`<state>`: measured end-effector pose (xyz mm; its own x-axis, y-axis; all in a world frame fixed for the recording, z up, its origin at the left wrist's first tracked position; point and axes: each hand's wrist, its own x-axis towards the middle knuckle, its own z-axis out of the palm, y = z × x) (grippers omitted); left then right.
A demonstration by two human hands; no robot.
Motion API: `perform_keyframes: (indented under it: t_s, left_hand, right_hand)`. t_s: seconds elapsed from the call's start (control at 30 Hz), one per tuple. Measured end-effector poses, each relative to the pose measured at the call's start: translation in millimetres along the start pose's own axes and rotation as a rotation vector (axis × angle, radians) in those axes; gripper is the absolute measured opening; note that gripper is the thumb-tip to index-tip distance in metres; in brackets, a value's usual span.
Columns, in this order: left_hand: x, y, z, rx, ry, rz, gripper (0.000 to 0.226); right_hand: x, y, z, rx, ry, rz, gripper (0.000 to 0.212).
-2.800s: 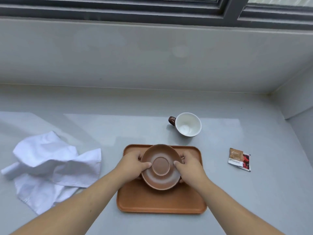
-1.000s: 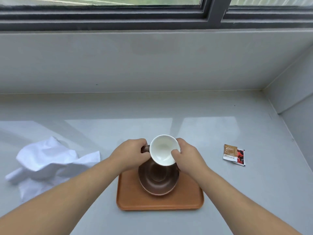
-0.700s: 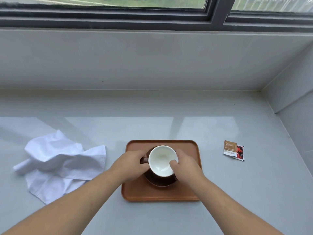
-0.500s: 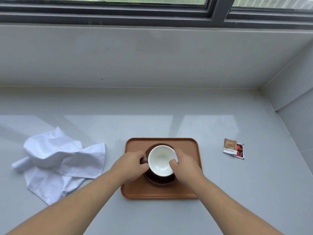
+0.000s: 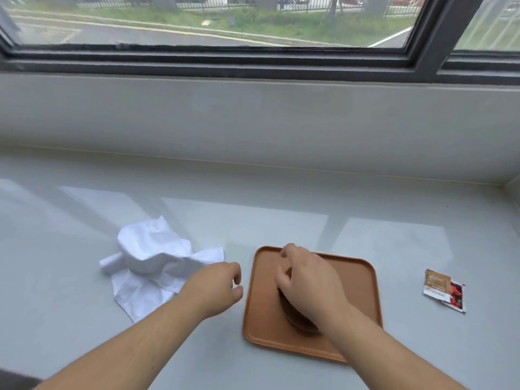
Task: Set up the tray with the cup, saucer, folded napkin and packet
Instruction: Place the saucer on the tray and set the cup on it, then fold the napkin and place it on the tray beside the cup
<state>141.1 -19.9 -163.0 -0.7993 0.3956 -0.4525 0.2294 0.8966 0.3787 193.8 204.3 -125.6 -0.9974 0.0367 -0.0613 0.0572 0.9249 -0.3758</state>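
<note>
Counted left to right on the counter [image 5: 281, 215]: one crumpled napkin [image 5: 157, 263], one tray [image 5: 363, 280] with one saucer [image 5: 295, 319] showing as a brown edge, one packet [image 5: 443, 289] well to the right; cup hidden under the right hand. Left hand [image 5: 216, 288] off the tray, just beside the napkin's near corner, fingers loosely curled and holding nothing. Right hand [image 5: 306, 285] palm down over the saucer at the tray's middle, grip impossible to tell.

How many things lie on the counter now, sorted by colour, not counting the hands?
Brown: 2, the tray and the saucer, mostly under the right hand.
White: 1, the crumpled napkin.
Brown and red: 1, the packet.
Total: 4. No cup shows.
</note>
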Motion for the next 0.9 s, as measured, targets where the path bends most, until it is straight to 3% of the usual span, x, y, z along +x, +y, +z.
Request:
perform_keyframes:
  t_s: [0.17,0.33,0.57,0.77,0.9]
  left_hand:
    - [-10,-23,-10,0.242,0.101,0.029,0.023]
    - [-42,-67,-43,0.28,0.179,-0.007,0.032]
    - [-85,-122,-71,0.257,0.251,-0.034,0.037]
    - [-94,-184,-81,0.221,0.291,0.03,0.048]
    - [-97,-222,-78,0.186,0.28,0.075,0.045]
  right_hand:
    - [8,-34,30,-0.014,-0.228,-0.235,0.027]
    - [27,-81,54,-0.128,-0.302,-0.458,0.029]
    - [44,-150,78,-0.245,-0.304,-0.505,0.023]
    - [58,-221,104,-0.147,-0.335,-0.472,0.013]
    - [51,-254,110,-0.092,-0.384,-0.483,0.025]
